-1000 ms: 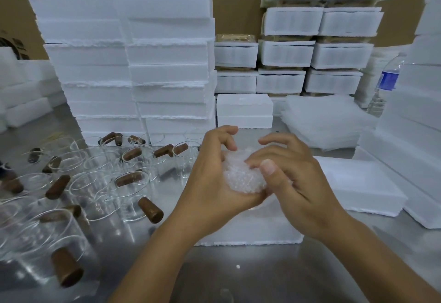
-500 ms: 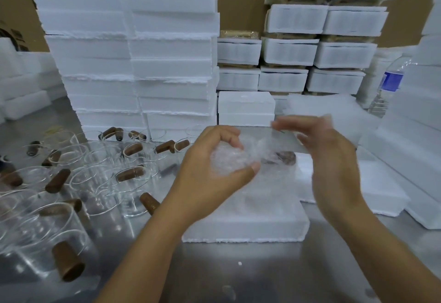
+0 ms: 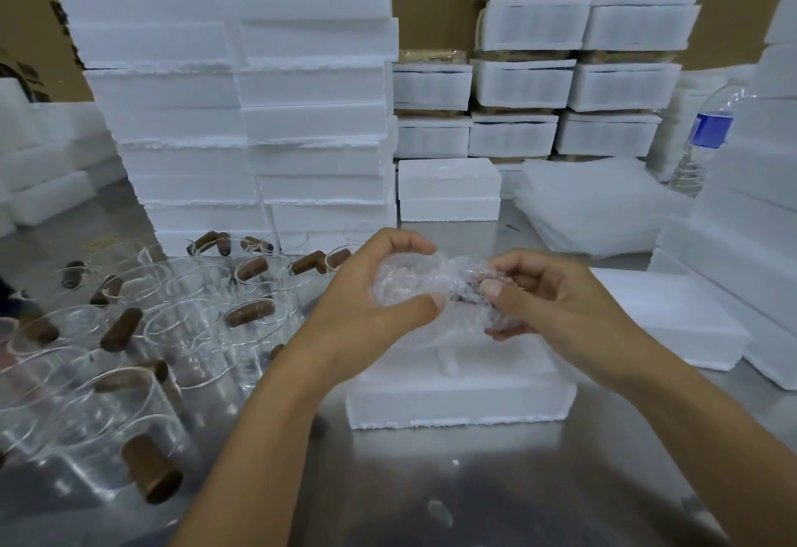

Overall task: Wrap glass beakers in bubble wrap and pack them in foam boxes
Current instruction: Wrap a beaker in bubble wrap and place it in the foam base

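A beaker wrapped in clear bubble wrap (image 3: 414,281) is held above an open foam box (image 3: 461,395) at the table's middle. My left hand (image 3: 366,313) cups the bundle's left side with thumb underneath. Fingers of my right hand (image 3: 556,300) pinch the loose wrap at its right end, where a brown handle shows faintly through the plastic. Several bare glass beakers (image 3: 129,357) with brown handles stand crowded on the steel table at the left.
Tall stacks of white foam boxes (image 3: 241,106) rise behind the beakers. A pile of bubble wrap sheets (image 3: 595,206) lies at the back right, a water bottle (image 3: 707,137) beside it. A foam lid (image 3: 673,318) lies right of the open box.
My right hand lifted away from the bundle half a second ago, then came back down and took hold of the wrap's right end. The left hand kept its grip.
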`<move>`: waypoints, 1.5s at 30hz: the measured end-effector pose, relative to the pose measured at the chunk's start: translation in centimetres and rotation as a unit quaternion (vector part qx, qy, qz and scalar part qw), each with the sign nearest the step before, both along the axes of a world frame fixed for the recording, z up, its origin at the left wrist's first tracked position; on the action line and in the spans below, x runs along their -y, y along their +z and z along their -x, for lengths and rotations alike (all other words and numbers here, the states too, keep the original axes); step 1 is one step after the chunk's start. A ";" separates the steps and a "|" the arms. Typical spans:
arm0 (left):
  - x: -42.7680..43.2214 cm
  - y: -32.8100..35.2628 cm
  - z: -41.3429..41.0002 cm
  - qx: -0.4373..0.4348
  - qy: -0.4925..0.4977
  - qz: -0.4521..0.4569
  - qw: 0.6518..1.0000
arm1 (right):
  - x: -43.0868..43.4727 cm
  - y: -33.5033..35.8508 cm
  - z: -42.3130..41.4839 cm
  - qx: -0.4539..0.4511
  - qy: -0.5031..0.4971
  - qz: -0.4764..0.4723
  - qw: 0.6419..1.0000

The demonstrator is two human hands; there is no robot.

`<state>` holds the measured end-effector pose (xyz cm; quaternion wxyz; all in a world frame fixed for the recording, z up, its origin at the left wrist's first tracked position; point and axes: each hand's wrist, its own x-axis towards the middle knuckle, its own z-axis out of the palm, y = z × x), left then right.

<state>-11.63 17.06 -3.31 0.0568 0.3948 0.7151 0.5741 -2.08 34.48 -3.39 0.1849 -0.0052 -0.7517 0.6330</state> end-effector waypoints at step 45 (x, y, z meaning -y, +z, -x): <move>1.7 -1.5 0.3 0.014 -0.023 0.139 0.990 | -7.9 0.9 -2.8 0.129 -0.292 -0.398 0.860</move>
